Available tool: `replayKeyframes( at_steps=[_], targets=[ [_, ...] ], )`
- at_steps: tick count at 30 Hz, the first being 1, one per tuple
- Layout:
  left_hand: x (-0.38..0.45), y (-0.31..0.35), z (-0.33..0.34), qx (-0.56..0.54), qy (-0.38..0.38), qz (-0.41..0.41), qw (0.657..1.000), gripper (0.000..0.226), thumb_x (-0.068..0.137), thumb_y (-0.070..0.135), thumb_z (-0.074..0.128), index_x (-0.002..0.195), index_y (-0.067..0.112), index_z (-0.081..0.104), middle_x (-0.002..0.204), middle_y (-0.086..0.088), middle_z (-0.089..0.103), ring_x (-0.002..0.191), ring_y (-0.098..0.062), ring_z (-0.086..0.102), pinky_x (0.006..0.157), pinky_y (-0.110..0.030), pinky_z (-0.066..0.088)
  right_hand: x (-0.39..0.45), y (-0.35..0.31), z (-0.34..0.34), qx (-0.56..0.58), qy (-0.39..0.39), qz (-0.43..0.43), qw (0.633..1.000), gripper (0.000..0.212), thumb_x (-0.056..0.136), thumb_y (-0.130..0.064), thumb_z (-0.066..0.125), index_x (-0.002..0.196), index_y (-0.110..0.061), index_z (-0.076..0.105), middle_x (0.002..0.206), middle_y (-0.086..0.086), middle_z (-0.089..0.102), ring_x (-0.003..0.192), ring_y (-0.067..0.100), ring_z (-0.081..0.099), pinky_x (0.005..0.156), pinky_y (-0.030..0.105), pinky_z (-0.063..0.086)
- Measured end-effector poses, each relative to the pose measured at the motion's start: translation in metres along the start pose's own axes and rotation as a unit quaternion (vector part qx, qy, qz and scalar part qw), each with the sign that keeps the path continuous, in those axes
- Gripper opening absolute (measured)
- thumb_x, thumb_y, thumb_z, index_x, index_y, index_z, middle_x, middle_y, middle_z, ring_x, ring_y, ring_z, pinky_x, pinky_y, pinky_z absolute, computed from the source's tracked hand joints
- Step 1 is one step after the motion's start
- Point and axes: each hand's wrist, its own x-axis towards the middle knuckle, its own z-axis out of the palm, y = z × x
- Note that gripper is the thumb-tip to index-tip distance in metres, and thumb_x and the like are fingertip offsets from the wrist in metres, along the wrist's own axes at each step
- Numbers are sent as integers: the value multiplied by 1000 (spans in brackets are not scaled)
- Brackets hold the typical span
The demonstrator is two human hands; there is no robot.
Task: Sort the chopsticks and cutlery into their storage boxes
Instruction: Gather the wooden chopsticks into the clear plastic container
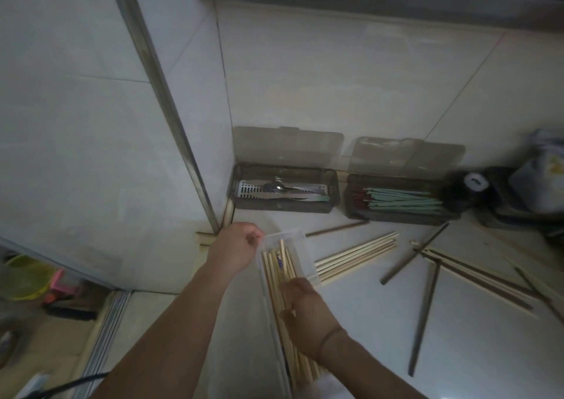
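Both bare forearms reach forward from the lower edge of the view. The left hand [236, 247] is stretched farther out, fingers curled in a pinch. The right hand [305, 311] sits nearer, knuckles up, fingers bent downward, a thin band around its wrist.

at twelve o'clock, against the wall: smoky lidded plastic box of metal cutlery [283, 188] on the left, smoky lidded plastic box of green and red chopsticks [403, 199] just beside on the right. at six o'clock: clear long plastic box [300, 247] with pale wooden chopsticks [276, 273] inside. at three o'clock of that: loose bundle of pale wooden chopsticks [357, 255] on the white tiled counter [476, 353]; farther right, scattered dark brown chopsticks [424, 316].
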Motion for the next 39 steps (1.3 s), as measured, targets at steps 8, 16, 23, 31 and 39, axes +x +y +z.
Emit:
replayKeyframes(
  at_steps=[8, 16, 23, 31, 39],
  targets=[
    [0, 3, 0, 26, 1, -3, 1000, 14, 93, 24, 59, 91, 34, 69, 91, 11, 68, 84, -7, 62, 81, -32, 54, -8, 6, -22, 20, 88, -83, 992, 27, 93, -20, 49, 115, -21, 64, 109, -3, 65, 95, 8, 60, 86, 10, 41],
    [-1, 1, 3, 36, 8, -11, 999, 18, 93, 23, 58, 88, 37, 68, 89, 11, 68, 82, -7, 61, 80, -34, 54, 21, 93, -55, -80, 108, 173, 976, 36, 92, -26, 52, 127, -28, 54, 120, 0, 58, 105, 21, 58, 87, 30, 50],
    [1, 1, 3, 24, 6, -16, 1000, 19, 92, 22, 61, 84, 39, 67, 90, 10, 69, 84, -9, 63, 82, -35, 55, 7, 115, -39, -97, 116, 152, 977, 34, 94, -38, 44, 128, -41, 45, 104, -4, 65, 94, 20, 61, 70, 29, 49],
    [1, 1, 4, 33, 3, -20, 999, 15, 93, 23, 60, 93, 35, 69, 93, 9, 69, 85, -8, 62, 83, -34, 54, 4, 107, -39, -118, 122, 210, 963, 25, 91, -48, 38, 108, -36, 51, 94, -4, 67, 85, 23, 63, 65, 26, 43],
    [1, 0, 4, 31, 6, -9, 999, 19, 93, 24, 60, 84, 40, 65, 91, 12, 68, 84, -7, 62, 81, -33, 54, -19, 98, -35, 48, 289, 149, 944, 23, 88, -10, 60, 80, -31, 54, 65, -8, 59, 52, 9, 55, 50, 15, 46]
  ],
)
